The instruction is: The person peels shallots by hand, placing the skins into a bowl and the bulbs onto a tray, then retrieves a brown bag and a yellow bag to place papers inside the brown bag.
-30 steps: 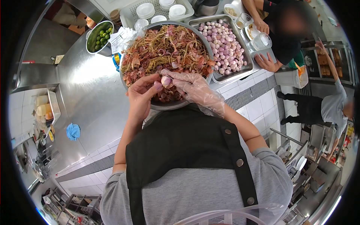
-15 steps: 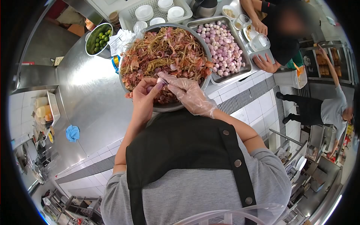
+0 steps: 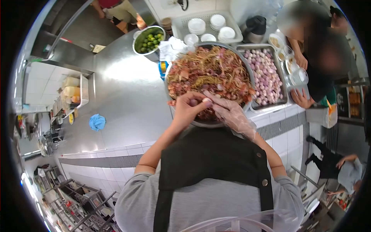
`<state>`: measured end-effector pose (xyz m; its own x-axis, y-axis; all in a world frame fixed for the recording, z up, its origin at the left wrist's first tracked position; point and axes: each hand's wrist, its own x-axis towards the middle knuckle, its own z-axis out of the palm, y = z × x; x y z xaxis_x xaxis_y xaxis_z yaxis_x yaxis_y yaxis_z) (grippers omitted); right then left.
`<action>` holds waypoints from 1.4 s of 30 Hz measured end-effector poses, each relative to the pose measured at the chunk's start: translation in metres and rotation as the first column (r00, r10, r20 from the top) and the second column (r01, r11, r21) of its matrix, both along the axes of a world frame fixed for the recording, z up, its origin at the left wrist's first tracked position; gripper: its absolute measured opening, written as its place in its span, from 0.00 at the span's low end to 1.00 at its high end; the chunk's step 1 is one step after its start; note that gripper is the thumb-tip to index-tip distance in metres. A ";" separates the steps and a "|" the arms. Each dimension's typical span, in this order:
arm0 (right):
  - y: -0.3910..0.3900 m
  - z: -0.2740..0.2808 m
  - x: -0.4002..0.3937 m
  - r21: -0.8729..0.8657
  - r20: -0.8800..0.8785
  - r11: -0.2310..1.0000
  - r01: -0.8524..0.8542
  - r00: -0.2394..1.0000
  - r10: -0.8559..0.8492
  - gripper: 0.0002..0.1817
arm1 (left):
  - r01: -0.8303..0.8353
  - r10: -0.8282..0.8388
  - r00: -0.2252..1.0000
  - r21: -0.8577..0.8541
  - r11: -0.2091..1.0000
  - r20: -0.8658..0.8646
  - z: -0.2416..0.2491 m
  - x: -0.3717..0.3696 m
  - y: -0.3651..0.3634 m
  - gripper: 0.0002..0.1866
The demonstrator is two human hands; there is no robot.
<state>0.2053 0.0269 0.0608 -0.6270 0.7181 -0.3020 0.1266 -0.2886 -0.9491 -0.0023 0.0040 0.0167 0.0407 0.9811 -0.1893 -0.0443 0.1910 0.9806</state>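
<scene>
Over the near side of a large metal bowl [image 3: 250, 73] heaped with shallot skins and dry stalks [image 3: 208, 69], my two hands meet. My bare left hand [image 3: 188, 110] is closed, pinching a small pale shallot [image 3: 207, 100] between thumb and fingers. Another purple shallot [image 3: 193, 102] shows within the curl of its fingers. My right hand [image 3: 230, 115], in a clear plastic glove, is beside the pinched shallot with its fingers bent together. Whatever those gloved fingers hold is hidden. Right of the bowl, a steel tray [image 3: 286, 101] carries many peeled shallots [image 3: 264, 77].
Green limes fill a metal pot [image 3: 136, 45] at the back left. Behind the bowl stands a crate [image 3: 177, 29] of white dishes. A blue cloth [image 3: 97, 122] lies on the steel counter [image 3: 127, 104]. A co-worker's hand [image 3: 302, 98] rests beside a clear container at right.
The view has shifted, so the bowl and counter appear farther right. My hands stay together over the bowl, and the pale shallot shows more clearly at my left fingertips.
</scene>
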 end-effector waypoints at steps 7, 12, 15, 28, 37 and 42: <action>-0.002 -0.005 -0.005 -0.121 -0.085 0.988 0.098 0.990 -0.109 0.23 | -0.039 0.037 0.997 -0.013 0.999 -0.072 0.001 0.002 0.001 0.08; -0.004 -0.018 -0.010 -0.048 -0.085 0.982 0.184 0.978 -0.188 0.22 | -0.044 0.040 0.994 -0.036 0.998 -0.100 0.011 0.002 0.000 0.08; -0.006 -0.012 -0.012 -0.187 -0.034 0.956 0.224 0.972 -0.234 0.21 | -0.058 0.058 0.998 -0.002 0.998 -0.026 0.001 0.002 0.000 0.08; 0.001 -0.015 -0.007 -0.107 -0.144 0.959 0.262 0.950 -0.276 0.21 | -0.001 0.016 0.961 -0.057 0.998 0.276 0.007 0.012 -0.004 0.16; 0.004 -0.014 -0.006 -0.121 -0.201 0.952 0.282 0.932 -0.301 0.21 | -0.005 0.031 0.959 -0.093 0.996 0.282 0.001 0.005 -0.006 0.16; 0.007 0.001 -0.002 -0.136 -0.151 0.906 0.400 0.896 -0.418 0.21 | -0.037 0.051 0.965 -0.059 0.998 0.256 -0.003 0.002 -0.008 0.12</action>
